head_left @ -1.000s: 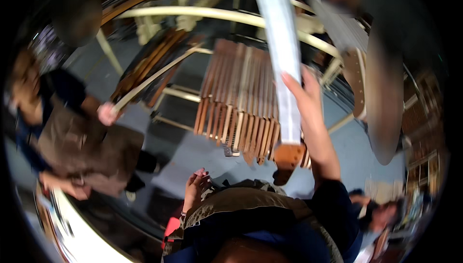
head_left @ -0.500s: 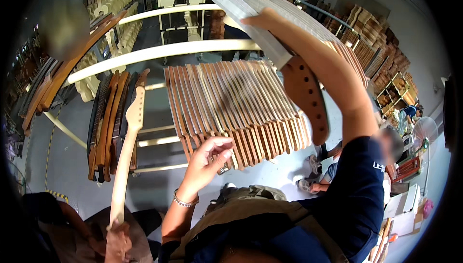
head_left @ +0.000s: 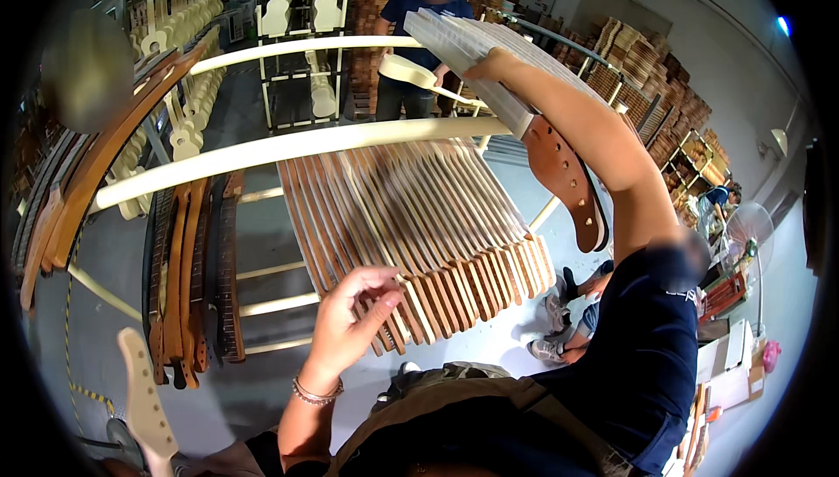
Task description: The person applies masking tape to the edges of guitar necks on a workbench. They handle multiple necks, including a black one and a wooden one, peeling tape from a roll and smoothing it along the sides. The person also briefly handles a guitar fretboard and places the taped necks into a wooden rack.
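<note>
My right hand [head_left: 494, 68] reaches up to the upper rack and grips a guitar neck [head_left: 559, 167] with a reddish-brown headstock and a clear plastic covering; my fingertips are hidden behind it. It lies at the near end of a row of covered necks. My left hand [head_left: 354, 315], with a bracelet at the wrist, is beside the headstocks of the lower row of guitar necks [head_left: 411, 206]. Its fingers are bent, with a gap to the thumb, and nothing shows in them. Whether it touches a headstock, I cannot tell.
A cream-coloured rack rail [head_left: 297, 149] crosses in front of me. Dark-fretted guitar necks [head_left: 179, 276] hang at the left. A pale neck [head_left: 144, 389] stands at the lower left. Beyond the rack, a person [head_left: 419, 13] handles a pale guitar body [head_left: 406, 70]. A fan [head_left: 750, 228] is at the right.
The view has shifted, and the rack sits lower in it. My right hand stays on the covered neck, which is now against the upper row. The pale neck has moved down and left.
</note>
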`<state>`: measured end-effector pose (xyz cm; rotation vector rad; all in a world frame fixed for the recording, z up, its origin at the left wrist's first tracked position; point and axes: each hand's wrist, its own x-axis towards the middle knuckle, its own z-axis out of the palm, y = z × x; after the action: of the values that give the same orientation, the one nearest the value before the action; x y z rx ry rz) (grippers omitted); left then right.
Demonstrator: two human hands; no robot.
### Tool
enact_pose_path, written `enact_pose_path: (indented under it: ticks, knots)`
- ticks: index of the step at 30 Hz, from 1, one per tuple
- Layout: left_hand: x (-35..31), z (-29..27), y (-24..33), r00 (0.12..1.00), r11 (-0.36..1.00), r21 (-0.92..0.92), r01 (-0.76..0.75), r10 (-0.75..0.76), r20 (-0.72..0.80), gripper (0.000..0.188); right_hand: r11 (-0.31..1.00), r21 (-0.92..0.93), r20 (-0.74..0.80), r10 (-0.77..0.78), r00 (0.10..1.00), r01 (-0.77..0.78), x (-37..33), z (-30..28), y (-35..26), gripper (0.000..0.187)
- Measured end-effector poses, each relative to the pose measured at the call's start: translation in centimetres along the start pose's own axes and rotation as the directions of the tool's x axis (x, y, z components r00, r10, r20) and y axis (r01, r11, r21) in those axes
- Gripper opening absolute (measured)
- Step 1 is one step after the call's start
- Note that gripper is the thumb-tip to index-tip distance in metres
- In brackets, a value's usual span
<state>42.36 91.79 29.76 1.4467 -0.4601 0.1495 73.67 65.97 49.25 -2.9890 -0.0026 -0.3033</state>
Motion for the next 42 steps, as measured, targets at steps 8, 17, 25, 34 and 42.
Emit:
enact_pose_path:
  ticks: [8, 17, 25, 34, 42]
  knots:
    - [17.6, 1.7, 5.9, 0.950, 0.956, 0.066, -0.286, 0.274, 0.149, 0.044, 0.995, -0.085, 0.049, -0.041, 0.998, 0.045, 2.9, 1.8, 1.0, 0.068]
    - [34.9, 8.4, 3.6, 0.875, 0.878, -0.046, 0.477, -0.469, 0.122, 0.081, 0.936, -0.281, 0.104, -0.187, 0.977, 0.210, 3.4, 1.2, 0.4, 0.065]
    - [39.0, 8.7, -0.8, 0.871, 0.829, -0.270, 0.490, -0.475, 0.122, 0.051, 0.844, 0.027, -0.358, -0.492, 0.793, 0.535, -16.2, -12.2, 7.4, 0.043]
    - [38.5, 12.3, -0.6, 0.897, 0.897, 0.121, 0.426, -0.436, 0.072, 0.059, 0.916, 0.138, -0.545, -0.247, 0.801, 0.377, -26.6, -9.1, 15.9, 0.052]
    - [37.5, 11.7, -0.1, 0.873, 0.872, -0.068, 0.485, -0.487, -0.027, 0.067, 0.889, 0.376, -0.650, 0.052, 0.759, 0.261, -32.2, -3.1, 18.4, 0.051]
